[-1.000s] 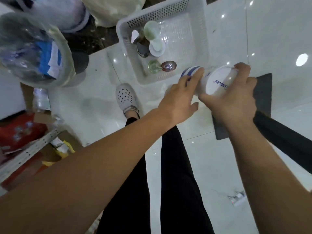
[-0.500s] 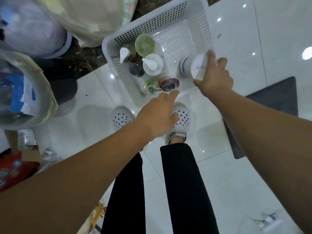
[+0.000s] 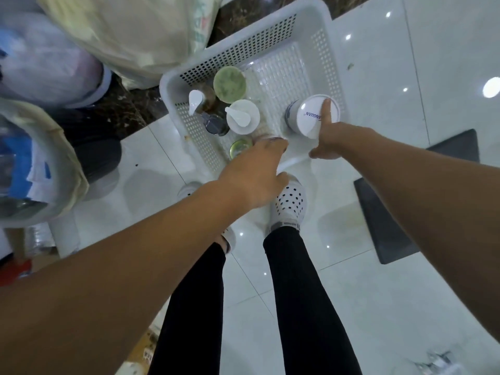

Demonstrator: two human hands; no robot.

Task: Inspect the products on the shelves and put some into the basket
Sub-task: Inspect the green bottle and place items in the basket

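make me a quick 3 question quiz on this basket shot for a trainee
1. True or false: the white tub stands inside the basket.
2. Which hand touches the tub's lid? A) left hand B) right hand C) neither
3. Fill in: the green-lidded jar sits in the basket's far ____ part, as the camera sees it.

Key
1. True. It stands upright near the basket's right wall.
2. B. A straight finger of the right hand lies across the lid; the left hand hovers over the basket's near edge.
3. Left, next to the two pump bottles.
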